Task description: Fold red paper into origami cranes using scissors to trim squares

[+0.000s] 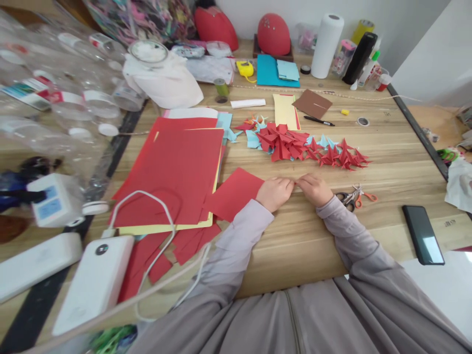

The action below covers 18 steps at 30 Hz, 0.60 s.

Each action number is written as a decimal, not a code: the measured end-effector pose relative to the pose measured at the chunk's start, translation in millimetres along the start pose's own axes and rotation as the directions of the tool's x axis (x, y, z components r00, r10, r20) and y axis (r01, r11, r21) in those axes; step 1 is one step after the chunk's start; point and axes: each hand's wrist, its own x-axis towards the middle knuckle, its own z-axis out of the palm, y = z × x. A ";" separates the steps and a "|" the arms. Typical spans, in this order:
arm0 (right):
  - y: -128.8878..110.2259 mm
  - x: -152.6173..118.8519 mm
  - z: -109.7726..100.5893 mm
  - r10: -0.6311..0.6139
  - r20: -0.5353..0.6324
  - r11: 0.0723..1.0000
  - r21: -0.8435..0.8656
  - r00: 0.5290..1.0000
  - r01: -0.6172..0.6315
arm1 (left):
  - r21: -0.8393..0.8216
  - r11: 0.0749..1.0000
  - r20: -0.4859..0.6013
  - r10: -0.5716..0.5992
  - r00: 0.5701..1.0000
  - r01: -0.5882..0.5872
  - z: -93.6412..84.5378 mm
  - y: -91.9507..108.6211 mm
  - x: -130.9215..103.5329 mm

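Observation:
My left hand (276, 193) and my right hand (314, 190) meet near the middle of the wooden table, fingers closed and fingertips nearly touching. A tiny bit of red shows between the fingertips, mostly hidden by them. Beside my left hand lies a red paper square (236, 194), its left corner over a stack of large red sheets (180, 172). Beyond both hands sits a pile of folded red paper pieces (282, 142), with light blue ones among them. Scissors (357, 197) with black and orange handles rest to the right of my right hand.
A black phone (423, 235) lies at the right. White power banks (94, 282) and a white cable (167, 216) are at the left front, plastic bottles (70, 98) at the left back. A pen (319, 121), brown paper (312, 104) and a white cylinder (327, 46) stand or lie farther back.

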 end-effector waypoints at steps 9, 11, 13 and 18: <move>-10.4 4.9 -0.5 -0.029 0.063 0.995 -0.092 0.998 0.035 | -0.054 0.998 0.085 -0.036 0.996 0.040 -18.1 -2.9 -4.4; -14.8 5.6 -5.2 -0.038 0.055 0.997 -0.064 0.998 0.041 | -0.074 0.997 0.097 -0.027 0.995 0.034 -27.4 -3.6 -6.6; -20.9 8.5 -15.0 -0.054 0.050 0.996 -0.061 0.997 0.057 | -0.098 0.995 0.086 -0.011 0.996 0.020 -38.6 -3.4 -8.6; -38.3 20.0 -48.6 -0.088 0.016 0.995 -0.042 0.996 0.088 | -0.135 0.991 0.005 0.015 1.000 -0.014 -65.7 -4.2 -15.5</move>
